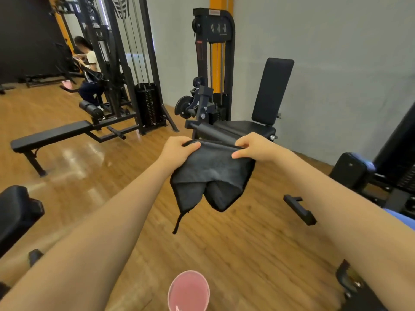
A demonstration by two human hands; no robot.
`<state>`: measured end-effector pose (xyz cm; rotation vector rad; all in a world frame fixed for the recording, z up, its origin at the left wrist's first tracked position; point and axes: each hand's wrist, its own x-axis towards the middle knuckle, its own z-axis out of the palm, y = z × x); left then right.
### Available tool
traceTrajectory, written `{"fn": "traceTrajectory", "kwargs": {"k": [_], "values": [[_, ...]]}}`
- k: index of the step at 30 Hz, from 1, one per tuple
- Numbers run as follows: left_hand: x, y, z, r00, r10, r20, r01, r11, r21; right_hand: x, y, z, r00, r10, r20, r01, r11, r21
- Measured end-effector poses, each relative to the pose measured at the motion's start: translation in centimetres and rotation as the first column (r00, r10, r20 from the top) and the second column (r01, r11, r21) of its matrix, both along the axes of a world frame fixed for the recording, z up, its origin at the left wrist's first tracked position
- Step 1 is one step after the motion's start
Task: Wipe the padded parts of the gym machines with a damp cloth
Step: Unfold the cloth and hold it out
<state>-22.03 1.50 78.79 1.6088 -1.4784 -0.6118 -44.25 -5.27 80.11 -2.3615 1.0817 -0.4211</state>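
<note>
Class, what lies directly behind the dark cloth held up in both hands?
Behind the cloth: the seated machine's roller bar and seat pad; wooden floor below. The machine's base is covered.

Bright, even indoor light, wide-angle view

Pale glare streaks the wooden floor (74, 158) beside the flat bench (51, 135); shadows under that bench are soft, straight lines bow toward the edges, and the whole picture looks slightly blurred.

Open wooden floor (224, 254) lies below and ahead, hemmed by the leg machine's roller bar (213, 132) straight in front, a flat bench (51, 135) left, and a footrest (299, 209) right.
</note>
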Motion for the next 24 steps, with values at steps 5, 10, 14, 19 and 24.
{"fn": "traceTrajectory", "kwargs": {"k": [5,10,14,19,24], "values": [[-1.3,0.6,0.1,0.955,-0.008,-0.297,0.036,0.995,0.090,-1.2,1.1,0.2,0.921,-0.154,0.357,0.125,0.987,0.104],[-2.2,1.1,-0.2,0.852,0.014,-0.524,0.086,0.982,0.166,-2.7,2.3,-5.1,0.812,-0.267,0.519,-0.165,0.748,0.642],[-1.8,0.7,-1.5,0.825,0.018,-0.564,0.109,0.975,0.191,-2.1,3.4,-9.0,0.872,-0.237,0.428,-0.184,0.651,0.736],[1.4,2.0,-4.0,0.904,-0.380,-0.197,0.427,0.773,0.469,0.0,3.9,-9.6,0.556,-0.572,0.603,0.112,0.771,0.627],[3.3,2.0,-9.2,0.924,-0.381,-0.023,0.346,0.809,0.476,2.7,4.1,-9.7,0.879,-0.383,0.284,0.408,0.912,-0.033]]}}
